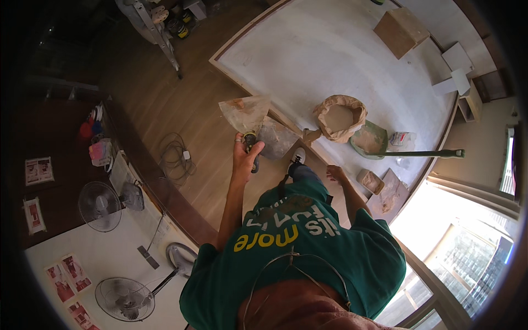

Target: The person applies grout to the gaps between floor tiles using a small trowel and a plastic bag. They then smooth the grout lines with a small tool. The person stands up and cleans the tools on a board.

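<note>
My left hand [241,159] is closed round the black handle of a wide, fan-shaped putty knife [246,114], its blade pale and smeared with brown. The knife is held up over the wooden floor, blade pointing away from me. Just right of it shows a grey flat plate [273,138]; whether my hand also holds it I cannot tell. My right hand [334,174] hangs by my hip with its fingers curled in, and nothing shows in it. Farther ahead on that side stand an open brown paper sack [320,110] of powder and a green long-handled dustpan [360,148] with powder inside.
A pale raised platform [308,49] with a wooden edge fills the far right. On it sits a brown box [400,32]. Near my right are a small tub [370,181] and a stained board [393,192]. A coiled cable [175,157] lies on the left floor; a stepladder [157,36] stands beyond.
</note>
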`<state>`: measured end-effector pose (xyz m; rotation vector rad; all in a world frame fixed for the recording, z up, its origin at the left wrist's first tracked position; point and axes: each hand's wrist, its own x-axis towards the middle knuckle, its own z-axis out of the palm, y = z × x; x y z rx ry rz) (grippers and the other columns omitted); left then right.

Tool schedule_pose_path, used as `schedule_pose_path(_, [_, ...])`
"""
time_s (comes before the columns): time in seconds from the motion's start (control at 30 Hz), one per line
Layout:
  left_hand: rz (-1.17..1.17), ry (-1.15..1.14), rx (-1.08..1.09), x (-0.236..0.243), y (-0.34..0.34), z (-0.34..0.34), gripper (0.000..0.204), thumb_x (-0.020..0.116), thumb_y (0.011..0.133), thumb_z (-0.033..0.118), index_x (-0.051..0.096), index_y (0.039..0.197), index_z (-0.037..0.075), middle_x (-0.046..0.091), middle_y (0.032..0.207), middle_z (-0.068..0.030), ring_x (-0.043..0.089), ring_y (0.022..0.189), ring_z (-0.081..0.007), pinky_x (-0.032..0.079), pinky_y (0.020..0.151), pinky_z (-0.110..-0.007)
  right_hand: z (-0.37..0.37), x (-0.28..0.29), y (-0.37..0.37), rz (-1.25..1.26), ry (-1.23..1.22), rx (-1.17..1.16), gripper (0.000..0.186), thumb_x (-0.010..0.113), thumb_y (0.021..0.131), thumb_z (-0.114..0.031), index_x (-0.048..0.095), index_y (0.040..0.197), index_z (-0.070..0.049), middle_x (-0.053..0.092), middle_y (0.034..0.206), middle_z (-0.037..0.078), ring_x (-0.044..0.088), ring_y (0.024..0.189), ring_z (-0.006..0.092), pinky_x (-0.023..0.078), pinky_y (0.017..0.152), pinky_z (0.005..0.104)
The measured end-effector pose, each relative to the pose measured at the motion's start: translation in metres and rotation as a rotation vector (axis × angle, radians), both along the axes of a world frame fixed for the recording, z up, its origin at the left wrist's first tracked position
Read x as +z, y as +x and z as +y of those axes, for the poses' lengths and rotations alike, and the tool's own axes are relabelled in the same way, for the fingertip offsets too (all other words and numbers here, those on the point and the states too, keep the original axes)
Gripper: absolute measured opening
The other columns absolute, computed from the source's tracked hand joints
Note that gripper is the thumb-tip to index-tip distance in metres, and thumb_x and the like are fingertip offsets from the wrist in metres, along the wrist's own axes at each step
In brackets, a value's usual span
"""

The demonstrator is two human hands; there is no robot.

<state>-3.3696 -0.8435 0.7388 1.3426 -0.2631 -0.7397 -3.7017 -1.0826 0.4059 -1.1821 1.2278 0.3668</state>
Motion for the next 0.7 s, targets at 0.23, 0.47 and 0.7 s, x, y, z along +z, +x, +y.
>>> schedule_pose_path(0.23, [0.019,0.015,0.188,0.005,0.050,0.000,0.063,0.079,0.091,0.012,0.042,0.142,0.007,0.062,0.114,-0.0049,0.060,0.100,-0.0113,0.049,0.087,-0.025,-0.088,0.026,0.133,-0.183,-0.120,-0.021,0.034,0.062,0.097,-0.021,0.067,0.128,-0.009,0.070,0.090,0.003,0.064,0.068,0.0107,0.047,0.054,0.0255])
schedule_pose_path(0.47, [0.088,-0.041,0.145,-0.020,0.107,-0.003,0.059,0.078,0.091,0.009,0.045,0.140,0.007,0.059,0.118,-0.0020,0.059,0.102,-0.0102,0.048,0.088,-0.025,-0.101,0.030,0.167,-0.285,-0.178,0.023,0.038,0.059,0.102,-0.024,0.061,0.138,-0.014,0.070,0.100,0.003,0.066,0.081,0.0133,0.053,0.067,0.0289])
schedule_pose_path(0.7, [0.044,-0.108,-0.155,-0.014,0.213,-0.030,0.049,0.080,0.091,0.015,0.046,0.125,0.009,0.056,0.101,0.0009,0.055,0.087,-0.0056,0.046,0.073,-0.021,-0.044,0.107,0.194,-0.266,-0.039,-0.204,0.043,0.061,0.100,-0.024,0.061,0.140,-0.010,0.071,0.101,0.003,0.069,0.085,0.0125,0.053,0.068,0.0273])
